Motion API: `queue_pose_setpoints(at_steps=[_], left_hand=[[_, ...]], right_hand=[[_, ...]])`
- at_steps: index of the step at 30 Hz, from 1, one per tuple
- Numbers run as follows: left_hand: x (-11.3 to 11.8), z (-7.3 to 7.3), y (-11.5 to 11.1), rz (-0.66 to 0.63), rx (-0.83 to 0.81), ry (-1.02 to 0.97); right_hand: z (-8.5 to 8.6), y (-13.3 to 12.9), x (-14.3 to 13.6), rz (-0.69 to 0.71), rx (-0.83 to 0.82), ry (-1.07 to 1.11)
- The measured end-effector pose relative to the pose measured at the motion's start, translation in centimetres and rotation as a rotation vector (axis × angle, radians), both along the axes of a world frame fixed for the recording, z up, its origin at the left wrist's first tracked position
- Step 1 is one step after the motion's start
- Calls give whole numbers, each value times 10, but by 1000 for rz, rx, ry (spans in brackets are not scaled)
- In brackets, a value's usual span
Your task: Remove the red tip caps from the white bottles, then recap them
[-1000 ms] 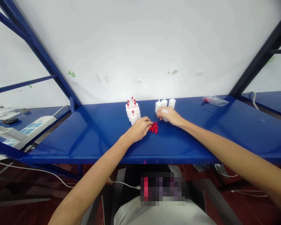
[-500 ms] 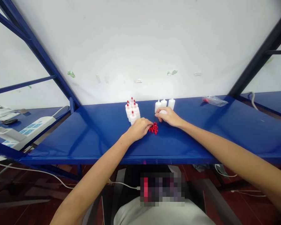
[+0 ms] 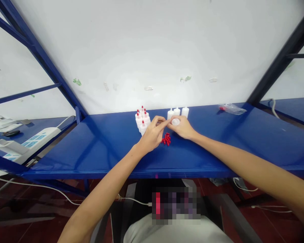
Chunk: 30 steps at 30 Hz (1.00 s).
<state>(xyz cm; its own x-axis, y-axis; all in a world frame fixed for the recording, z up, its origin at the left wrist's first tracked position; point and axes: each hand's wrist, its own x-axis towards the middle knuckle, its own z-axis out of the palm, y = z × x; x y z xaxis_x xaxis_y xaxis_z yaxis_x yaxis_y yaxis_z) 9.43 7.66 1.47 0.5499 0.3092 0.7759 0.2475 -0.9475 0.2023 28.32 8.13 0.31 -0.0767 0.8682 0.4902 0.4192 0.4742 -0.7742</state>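
My right hand (image 3: 184, 128) is wrapped round a white bottle (image 3: 175, 122), which lies tilted with its round base toward me. My left hand (image 3: 154, 134) meets it at the bottle's front end, thumb and finger pinched together; what they hold is too small to make out. Just below the hands is a small pile of red caps (image 3: 166, 139) on the blue table. Several white bottles with red caps (image 3: 143, 126) stand upright to the left of my left hand. Behind my right hand stand three white bottles without red caps (image 3: 184, 112).
The blue table (image 3: 111, 145) runs along a white wall. A clear plastic bag with something red (image 3: 232, 109) lies at the back right. Blue metal posts rise at both sides. White power strips (image 3: 32, 143) lie at the far left.
My left hand has lifted from the red caps and moved up and right to the bottle in my right hand. My right hand has barely moved and still grips the bottle.
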Motion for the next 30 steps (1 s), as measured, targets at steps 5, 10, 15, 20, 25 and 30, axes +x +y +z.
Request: queue_pose_setpoints(at_steps=[5, 10, 15, 20, 25, 30], left_hand=[[24, 20, 6, 55, -18, -195], [38, 17, 11, 29, -84, -300], [37, 8, 5, 5, -164, -336], [34, 10, 2, -46, -316, -410], [33, 6, 4, -63, -411, -378], [33, 4, 4, -18, -394, -320]], right_hand=[[-2, -6, -1, -69, 75, 15], [2, -8, 8, 79, 99, 25], [7, -6, 9, 16, 112, -56], [10, -7, 6, 7, 25, -133], [9, -7, 8, 55, 16, -150], [12, -10, 11, 97, 45, -203]])
